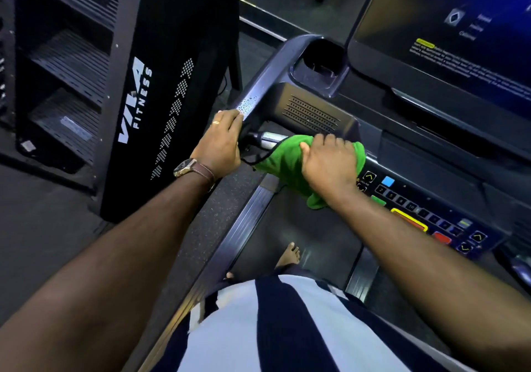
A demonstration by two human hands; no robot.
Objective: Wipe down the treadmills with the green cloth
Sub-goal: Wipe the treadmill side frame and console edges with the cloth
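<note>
Both arms extended forward. Left hand (222,142) palm-down, fingers curled in a grip, watch (186,167) on wrist. Right hand (330,159) palm-down, fingers clenched, bunching fabric.

Off to the left, a tall black stair-climber machine (161,90) marked "VIA FITNESS" in white, with a column of dotted arrow marks beside the lettering — ridged dark steps (71,53) stacked inside its frame. Dark speckled floor (48,228) beneath and around it. Lower down, a navy-and-white striped shirt (287,323) and one bare foot (288,254) — toes pointing forward.
</note>
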